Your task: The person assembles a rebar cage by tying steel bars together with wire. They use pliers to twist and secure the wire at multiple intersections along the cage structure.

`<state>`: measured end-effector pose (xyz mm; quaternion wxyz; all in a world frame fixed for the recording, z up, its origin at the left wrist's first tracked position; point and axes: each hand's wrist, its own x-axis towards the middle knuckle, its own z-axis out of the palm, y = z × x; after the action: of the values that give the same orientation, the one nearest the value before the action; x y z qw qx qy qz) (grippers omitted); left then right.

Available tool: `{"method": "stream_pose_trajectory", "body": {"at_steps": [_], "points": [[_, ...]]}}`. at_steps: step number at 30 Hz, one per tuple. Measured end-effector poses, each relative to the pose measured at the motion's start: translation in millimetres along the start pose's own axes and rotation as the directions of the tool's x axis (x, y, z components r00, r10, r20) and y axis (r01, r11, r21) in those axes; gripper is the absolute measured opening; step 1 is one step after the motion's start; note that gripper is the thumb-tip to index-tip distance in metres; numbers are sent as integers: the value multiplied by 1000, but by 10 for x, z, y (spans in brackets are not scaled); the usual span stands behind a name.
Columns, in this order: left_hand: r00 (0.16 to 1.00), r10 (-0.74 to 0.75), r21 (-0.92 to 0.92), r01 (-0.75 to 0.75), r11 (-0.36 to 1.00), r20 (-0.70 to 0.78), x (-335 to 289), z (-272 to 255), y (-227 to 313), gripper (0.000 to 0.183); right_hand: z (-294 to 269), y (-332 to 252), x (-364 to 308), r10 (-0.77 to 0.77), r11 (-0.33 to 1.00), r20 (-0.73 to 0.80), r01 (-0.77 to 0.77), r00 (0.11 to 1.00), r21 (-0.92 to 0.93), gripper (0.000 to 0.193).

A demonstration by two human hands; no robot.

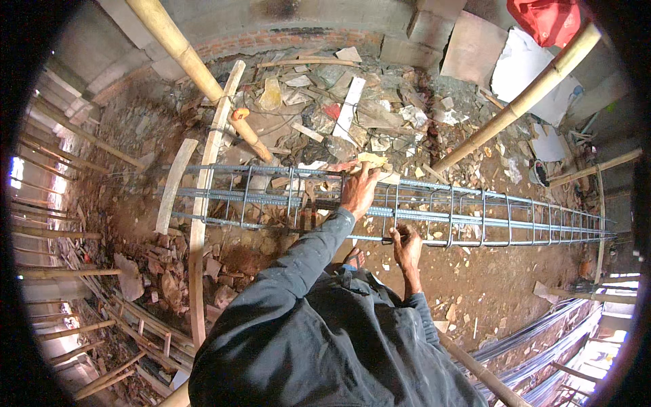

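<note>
A long rebar cage, made of ribbed bars with square stirrups along it, lies across in front of me. My left hand reaches over to its far side, palm down, fingers bent around the far top bar. Yellowish scrap lies just beyond those fingertips. On the near side, my right hand is closed, thumb and fingers drawn together beside the near bar and a stirrup. A small dark end shows at its fingertips; what it pinches is too small to tell.
A wooden batten crosses under the cage's left end; another wooden piece lies beside it. Bamboo poles slant down at both sides. Rubble and scraps cover the ground toward the wall. Long thin bars lie at lower right.
</note>
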<state>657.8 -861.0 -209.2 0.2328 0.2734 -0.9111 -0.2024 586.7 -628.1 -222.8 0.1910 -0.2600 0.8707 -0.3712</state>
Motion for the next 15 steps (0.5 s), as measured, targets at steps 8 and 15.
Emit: {"method": "stream_pose_trajectory", "body": {"at_steps": [8,15], "points": [[990,-107,103,97,990,88,-10,325,-240,43,-21,15,-8,-77,995,-32,79,996,66,37],[994,-112,59,112,992,-3,-51,389,-176,40,-67,-29,41,-110,993,20,111,994,-40,39]]}}
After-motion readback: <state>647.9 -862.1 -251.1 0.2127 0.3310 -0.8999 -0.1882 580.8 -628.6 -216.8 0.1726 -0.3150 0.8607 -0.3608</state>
